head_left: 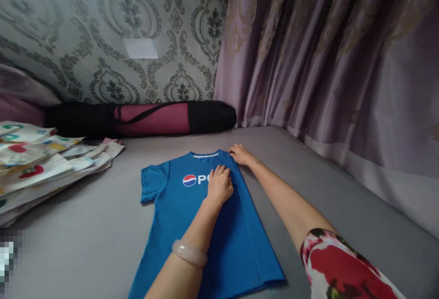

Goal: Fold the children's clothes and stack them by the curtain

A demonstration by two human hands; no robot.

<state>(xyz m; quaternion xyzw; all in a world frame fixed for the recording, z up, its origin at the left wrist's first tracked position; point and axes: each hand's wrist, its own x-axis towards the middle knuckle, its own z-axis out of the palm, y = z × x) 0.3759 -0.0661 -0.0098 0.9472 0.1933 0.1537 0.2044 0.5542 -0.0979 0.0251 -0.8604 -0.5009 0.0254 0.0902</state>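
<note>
A blue short-sleeved T-shirt (181,226) with a round red, white and blue logo and white letters lies spread on a grey sheet. Its right side is folded inward, while the left sleeve sticks out flat. My left hand (220,184) rests on the chest over part of the lettering and the folded-in part, fingers stretched forward and slightly bent. At the right shoulder, my right hand (240,154) has its fingers curled on the folded edge near the collar. A pale bangle (190,253) circles my left wrist.
A stack of printed fabric (37,166) lies on the left of the grey sheet (92,244). Along the patterned wall lies a long black and maroon bag (154,118). Purple curtains (291,52) hang down the right side. A white card (141,48) is on the wall.
</note>
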